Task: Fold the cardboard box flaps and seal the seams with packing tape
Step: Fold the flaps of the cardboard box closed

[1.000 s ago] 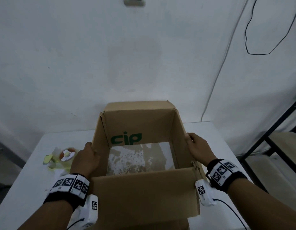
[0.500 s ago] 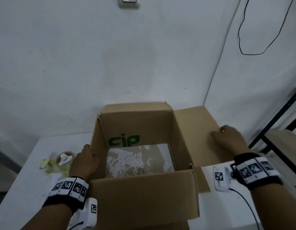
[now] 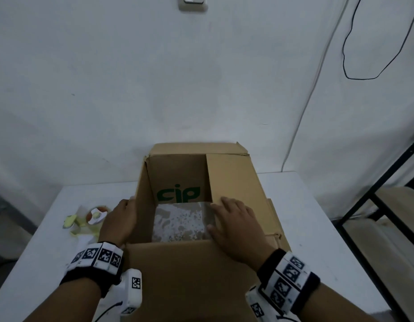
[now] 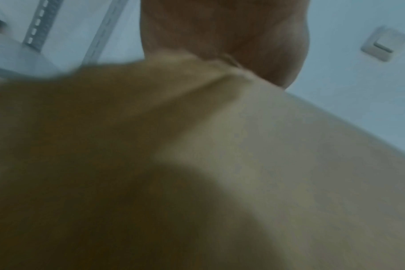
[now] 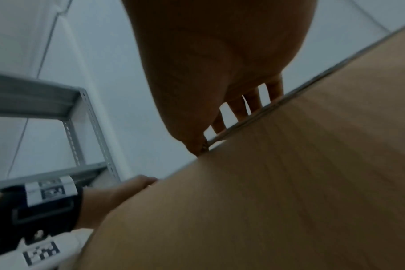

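The cardboard box [image 3: 201, 228] sits mid-desk. The right hand [image 3: 238, 226] presses its right flap [image 3: 236, 180] down, fingers flat. The left hand [image 3: 120, 219] lies flat against the left wall. The box looks light and stiff; push flaps near their edges.

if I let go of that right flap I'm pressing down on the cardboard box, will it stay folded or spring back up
The brown cardboard right flap will probably spring back somewhat: it looks stiff and flat, bending only at its crease under the right hand. The open brown cardboard box seems empty, so likely light; the left hand on its left wall may help stop sliding.
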